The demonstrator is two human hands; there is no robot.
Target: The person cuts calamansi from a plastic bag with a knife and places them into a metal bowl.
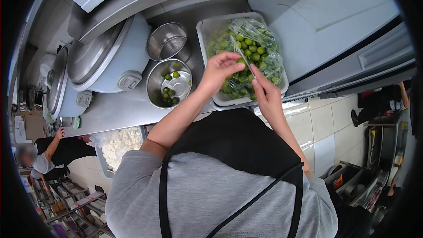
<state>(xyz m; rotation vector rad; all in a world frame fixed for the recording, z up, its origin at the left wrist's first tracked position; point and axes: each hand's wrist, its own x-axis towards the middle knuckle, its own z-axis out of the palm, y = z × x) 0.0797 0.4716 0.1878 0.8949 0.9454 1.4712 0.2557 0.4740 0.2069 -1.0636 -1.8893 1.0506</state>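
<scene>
Knife (242, 53) held by the right hand (266, 93), thumb and fingers pinched on its lower end, blade pointing up and away from the body. Left hand (221, 69): thumb and forefinger appear closed on a single lime (241, 61), partly hidden, right against the blade. Both hands are over the white basket (201, 39), where a heap of limes (252, 50) lies inside a crumpled clear bag (251, 27).

Risks, as judged:
- Cut to the left thumb or forefinger — most serious. Cause: fingertips beside the blade, a small round fruit, no board beneath. A wet or waxy skin, if present, would let the lime roll in the grip.
- Bag snagged or slit. Cause: loose film stands up close to the blade tip.
- Lime dropped back among the others, hard to pick out again. Cause: hold limited to the fingertips.
- Stray fruit on the floor. Cause: basket front close to the table (110, 113) edge; whether it overhangs, cannot tell.
- Missed toss — the near steel bowl (153, 79), with several limes inside, sits left of the basket, so a careless throw could strike its rim.
</scene>
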